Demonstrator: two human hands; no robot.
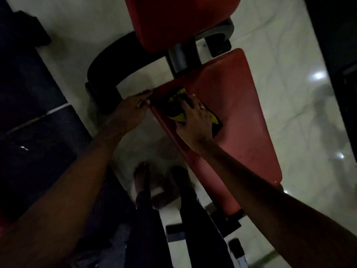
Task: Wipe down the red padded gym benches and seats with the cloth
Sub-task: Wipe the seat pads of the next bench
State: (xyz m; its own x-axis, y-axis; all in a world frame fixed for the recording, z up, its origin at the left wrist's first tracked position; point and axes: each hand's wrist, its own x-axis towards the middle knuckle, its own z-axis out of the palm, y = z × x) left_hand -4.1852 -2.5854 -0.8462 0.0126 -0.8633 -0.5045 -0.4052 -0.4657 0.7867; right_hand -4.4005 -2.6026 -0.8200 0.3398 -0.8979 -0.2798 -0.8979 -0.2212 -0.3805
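We see both bare forearms reaching forward and down from the lower corners of the view toward a red padded vinyl seat pad (231,113), long and tapering, which runs diagonally across the middle.

The right hand (195,120) lies palm down on the pad, wrist low, its fingers (188,99) spread and fairly straight as they press a crumpled yellow and black cloth (176,105) flat against the red surface. The cloth sits directly under these fingers and bunches out just beyond the fingertips; a darker corner of it shows just beside the little-finger side of the hand. A thin pale ring (202,107) circles one finger.

The left hand (133,107) meets the pad's near long edge, its fingers (144,93) extended and touching the rim; they look relaxed rather than curled round it, though blur softens the detail.

Beyond both sets of fingertips stands a second red padded backrest (179,20) on a grey metal post (177,59). Below the wrists, well apart from the fingers, a bare foot (142,176) rests on the glossy white tiled floor (289,84).

We can read no brand, label or writing anywhere; the scene is dim.
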